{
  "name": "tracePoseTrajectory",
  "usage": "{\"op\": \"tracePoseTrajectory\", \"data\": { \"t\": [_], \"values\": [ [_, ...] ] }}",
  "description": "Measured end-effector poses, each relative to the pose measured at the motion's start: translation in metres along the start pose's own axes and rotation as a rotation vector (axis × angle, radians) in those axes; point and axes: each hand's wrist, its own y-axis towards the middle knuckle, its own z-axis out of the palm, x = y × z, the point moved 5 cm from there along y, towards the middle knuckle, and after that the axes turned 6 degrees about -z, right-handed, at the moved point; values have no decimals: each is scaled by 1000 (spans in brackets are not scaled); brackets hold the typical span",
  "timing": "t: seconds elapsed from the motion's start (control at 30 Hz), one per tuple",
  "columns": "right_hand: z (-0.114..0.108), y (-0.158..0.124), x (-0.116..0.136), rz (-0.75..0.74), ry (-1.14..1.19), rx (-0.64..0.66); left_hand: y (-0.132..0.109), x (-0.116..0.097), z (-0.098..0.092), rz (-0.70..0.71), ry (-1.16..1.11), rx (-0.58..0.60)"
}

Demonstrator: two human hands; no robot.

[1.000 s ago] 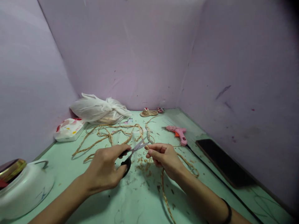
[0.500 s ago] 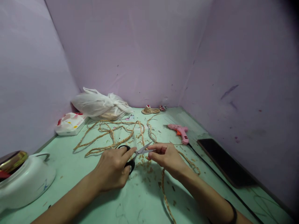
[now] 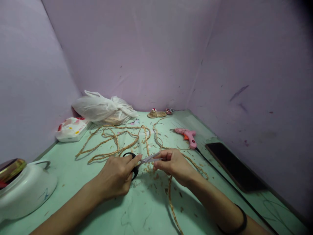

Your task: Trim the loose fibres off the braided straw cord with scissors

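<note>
My left hand [image 3: 117, 173] is wrapped round the black handles of a pair of scissors [image 3: 144, 160], whose blades point right. My right hand [image 3: 176, 165] pinches a braided straw cord [image 3: 170, 195]; a length of it hangs below the palm toward the front of the table. The scissor blades meet the right fingertips, and the small piece of cord there is mostly hidden by the fingers. More of the tan cord [image 3: 132, 143] lies in loose loops behind my left hand. Short straw scraps [image 3: 156, 176] are scattered beneath both hands.
A pink glue gun [image 3: 187, 134] and a black phone [image 3: 234, 166] lie to the right, with a cable running forward. At the back are a tied white plastic bag [image 3: 102, 106] and a small woven straw piece [image 3: 156, 114]. Left stand a tissue pack [image 3: 73, 129] and a white bowl [image 3: 31, 192].
The scissor blades have come closer together at the right fingertips. Both hands stay in nearly the same place, and the whole view has shifted slightly.
</note>
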Motion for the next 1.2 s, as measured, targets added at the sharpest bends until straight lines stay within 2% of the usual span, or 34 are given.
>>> {"op": "tracePoseTrajectory", "data": {
  "t": [0.2,0.33,0.43,0.53,0.8,1.0,1.2],
  "values": [
    [1,1,-3,12,51,22,-1,0,4,28,-42,0],
    [-1,1,-2,25,106,1,0,2,2,28,-214,-13],
    [-3,0,-2,19,137,-4,2,14,-7,-110,-436,-84],
    [-3,1,-3,-12,118,7,2,26,-13,-252,-528,-162],
    [-3,3,-5,-125,9,-2,0,15,-4,-208,-249,-103],
    [0,2,-3,-155,-87,-3,0,6,-1,-161,-50,-42],
    [0,1,1,-233,-195,-35,-1,7,3,-145,-45,-40]
  ]
}}
